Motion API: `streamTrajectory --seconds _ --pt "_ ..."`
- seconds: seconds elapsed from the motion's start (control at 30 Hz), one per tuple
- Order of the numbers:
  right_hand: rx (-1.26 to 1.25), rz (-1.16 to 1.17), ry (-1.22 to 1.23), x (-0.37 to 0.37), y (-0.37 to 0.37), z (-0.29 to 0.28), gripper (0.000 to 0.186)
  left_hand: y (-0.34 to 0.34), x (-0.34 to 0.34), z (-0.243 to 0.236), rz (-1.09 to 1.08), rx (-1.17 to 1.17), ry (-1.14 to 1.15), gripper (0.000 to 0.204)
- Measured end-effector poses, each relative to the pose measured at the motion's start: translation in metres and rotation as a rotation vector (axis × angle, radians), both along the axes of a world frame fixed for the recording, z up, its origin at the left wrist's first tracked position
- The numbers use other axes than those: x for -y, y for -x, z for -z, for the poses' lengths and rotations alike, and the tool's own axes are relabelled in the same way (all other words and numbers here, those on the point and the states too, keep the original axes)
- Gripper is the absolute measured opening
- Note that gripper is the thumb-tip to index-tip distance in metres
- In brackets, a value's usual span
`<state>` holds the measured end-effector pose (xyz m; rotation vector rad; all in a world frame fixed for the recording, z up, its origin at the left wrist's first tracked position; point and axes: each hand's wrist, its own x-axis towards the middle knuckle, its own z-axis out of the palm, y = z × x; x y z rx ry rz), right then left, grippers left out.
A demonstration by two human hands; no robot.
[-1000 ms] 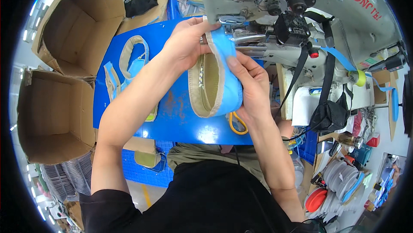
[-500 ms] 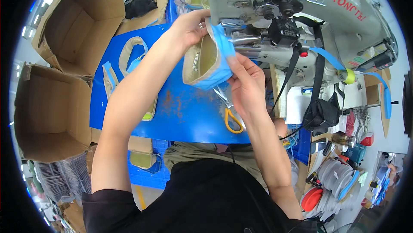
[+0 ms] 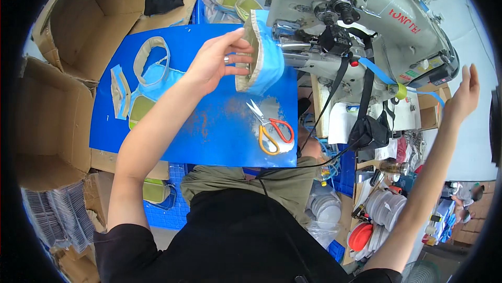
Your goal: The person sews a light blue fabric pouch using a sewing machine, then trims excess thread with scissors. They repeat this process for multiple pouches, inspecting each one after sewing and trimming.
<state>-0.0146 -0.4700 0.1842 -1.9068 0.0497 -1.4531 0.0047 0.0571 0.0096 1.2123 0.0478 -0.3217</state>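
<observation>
L hand (image 3: 212,64) fingers spread at blue cloth (image 3: 270,60). R hand (image 3: 463,98): can't tell if pinching blue strip (image 3: 431,94). Cloth may slip b/c L hold looks loose.

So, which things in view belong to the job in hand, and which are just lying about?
Likely in the job:
blue-and-beige fabric piece, left hand at its open edge
sewing machine
blue ribbon, near the right hand
perhaps the scissors, unheld on the table

Probably just lying about:
open cardboard boxes
black cloth item
</observation>
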Motion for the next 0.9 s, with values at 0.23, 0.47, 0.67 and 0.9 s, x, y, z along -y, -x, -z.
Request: streamTrajectory --seconds 0.23,0.47,0.67,0.9 --pt "-0.685 -0.034 -0.478 0.196 -0.109 -0.037 0.048 -0.010 0.033 -0.001 0.025 0.108 -0.262 0.040" --pt "-0.410 -0.047 -0.489 0.225 -0.079 0.000 0.051 0.000 0.035 0.023 0.011 0.115 -0.078 0.024" --pt "-0.046 0.187 -0.009 -0.049 0.043 0.136 0.044 0.061 -0.014 0.045 -0.170 0.031 -0.018 0.026" --pt "-0.905 -0.639 0.337 -0.254 0.139 0.324 0.056 0.083 -0.028 0.042 -0.092 -0.211 0.332 0.030"
